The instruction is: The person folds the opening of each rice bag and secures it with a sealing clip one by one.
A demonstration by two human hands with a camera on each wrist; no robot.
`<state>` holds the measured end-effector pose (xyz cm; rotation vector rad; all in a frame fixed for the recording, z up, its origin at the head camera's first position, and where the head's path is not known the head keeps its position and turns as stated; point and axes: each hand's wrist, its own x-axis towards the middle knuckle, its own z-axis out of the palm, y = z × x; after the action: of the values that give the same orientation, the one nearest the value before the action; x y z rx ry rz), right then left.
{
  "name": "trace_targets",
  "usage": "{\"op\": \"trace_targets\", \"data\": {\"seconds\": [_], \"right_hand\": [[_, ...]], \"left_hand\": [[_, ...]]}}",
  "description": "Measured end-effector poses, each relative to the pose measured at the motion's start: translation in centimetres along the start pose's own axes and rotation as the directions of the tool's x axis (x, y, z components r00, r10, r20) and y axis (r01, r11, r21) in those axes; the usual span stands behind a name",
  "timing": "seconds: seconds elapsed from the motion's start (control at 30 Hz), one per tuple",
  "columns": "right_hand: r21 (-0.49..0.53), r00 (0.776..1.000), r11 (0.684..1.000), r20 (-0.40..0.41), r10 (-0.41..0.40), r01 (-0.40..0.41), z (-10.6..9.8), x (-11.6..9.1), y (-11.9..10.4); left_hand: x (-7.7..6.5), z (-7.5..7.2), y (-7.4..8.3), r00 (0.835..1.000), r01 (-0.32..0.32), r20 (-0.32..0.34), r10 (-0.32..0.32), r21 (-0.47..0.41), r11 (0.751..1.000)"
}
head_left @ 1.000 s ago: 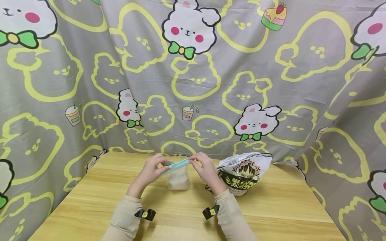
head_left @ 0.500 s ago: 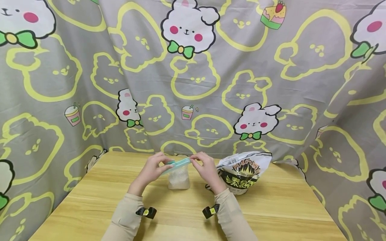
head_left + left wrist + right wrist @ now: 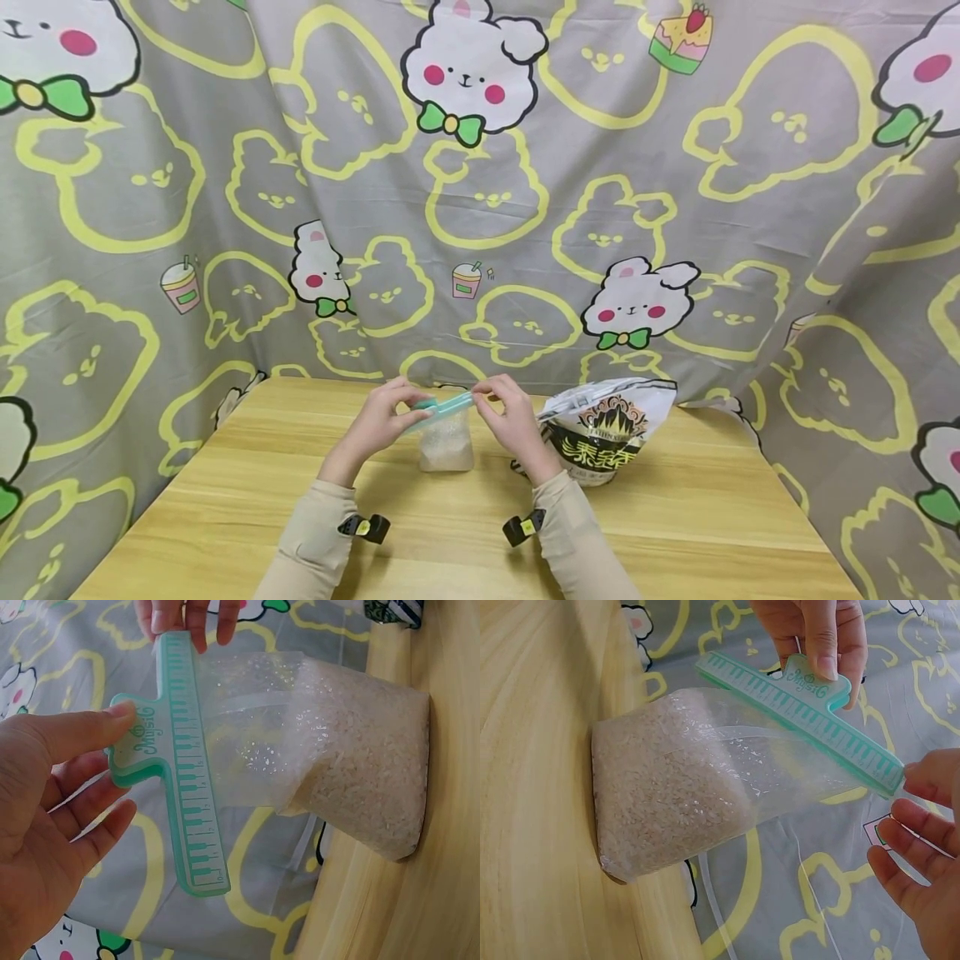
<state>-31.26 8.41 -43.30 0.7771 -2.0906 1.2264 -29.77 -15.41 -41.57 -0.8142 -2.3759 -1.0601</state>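
Observation:
A clear plastic bag of rice (image 3: 446, 452) stands upright on the wooden table, its loose top drawn up above the grain. Across that top lies a long mint-green bag clip (image 3: 189, 769) printed with piano keys and the word "Music". My left hand (image 3: 377, 423) pinches the clip's handle, thumb on the front and fingers behind. At the clip's far end, my right hand (image 3: 512, 418) pinches the bag's top corner between thumb and index finger; its other fingers (image 3: 896, 881) are spread apart. The right thumb tip sits right against the clip's end.
To the right of my right hand stands a large white and black printed sack (image 3: 611, 429), its top creased and leaning right. Behind the table (image 3: 442, 542) hangs a grey curtain (image 3: 517, 275) with cartoon animals. A black wrist camera (image 3: 365, 529) is strapped to each forearm.
Both hands stay on the clip and bag, shifting only slightly. The small bag and the sack remain in place.

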Motion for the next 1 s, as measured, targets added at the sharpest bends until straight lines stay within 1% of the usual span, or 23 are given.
{"op": "trace_targets", "data": {"seconds": [0.07, 0.17, 0.27, 0.33, 0.47, 0.63, 0.73, 0.87, 1.0], "right_hand": [[0.007, 1.0, 1.0, 0.011, 0.019, -0.019, 0.1, -0.1, 0.0], [0.016, 0.998, 0.998, 0.038, 0.057, -0.058, 0.1, -0.2, -0.1], [0.032, 0.989, 0.993, 0.098, 0.113, -0.117, 0.2, -0.2, -0.1], [0.044, 0.976, 0.986, 0.151, 0.154, -0.163, 0.2, -0.3, -0.1], [0.033, 0.94, 0.97, 0.258, 0.224, -0.24, 0.4, -0.3, 0.1], [-0.034, 0.899, 0.964, 0.354, 0.259, -0.265, 0.6, -0.5, 0.5], [-0.056, 0.884, 0.961, 0.38, 0.271, -0.27, 0.6, -0.7, 0.8], [-0.061, 0.882, 0.958, 0.379, 0.28, -0.279, 0.8, -0.8, 1.1], [-0.054, 0.885, 0.955, 0.363, 0.292, -0.292, 0.9, -0.9, 1.3]], "left_hand": [[0.0, 0.0, -0.1, 1.0, 0.01, 0.006, -0.01, -0.001, 1.0], [-0.1, -0.1, -0.1, 1.0, 0.006, 0.009, -0.006, 0.002, 1.0], [-0.2, -0.1, -0.2, 1.0, 0.003, 0.01, -0.003, -0.003, 1.0], [-0.2, -0.2, -0.2, 1.0, 0.006, 0.014, -0.006, -0.006, 1.0], [-0.1, -0.2, -0.1, 1.0, 0.019, 0.022, -0.019, -0.008, 1.0], [-0.1, -0.3, 0.1, 0.999, 0.035, 0.033, -0.035, -0.003, 0.999], [-0.1, -0.4, 0.2, 0.999, 0.033, 0.033, -0.033, 0.003, 0.999], [0.0, -0.3, 0.2, 1.0, 0.01, 0.022, -0.01, 0.02, 1.0], [0.1, -0.2, 0.1, 1.0, -0.011, 0.013, 0.011, 0.032, 0.999]]}}
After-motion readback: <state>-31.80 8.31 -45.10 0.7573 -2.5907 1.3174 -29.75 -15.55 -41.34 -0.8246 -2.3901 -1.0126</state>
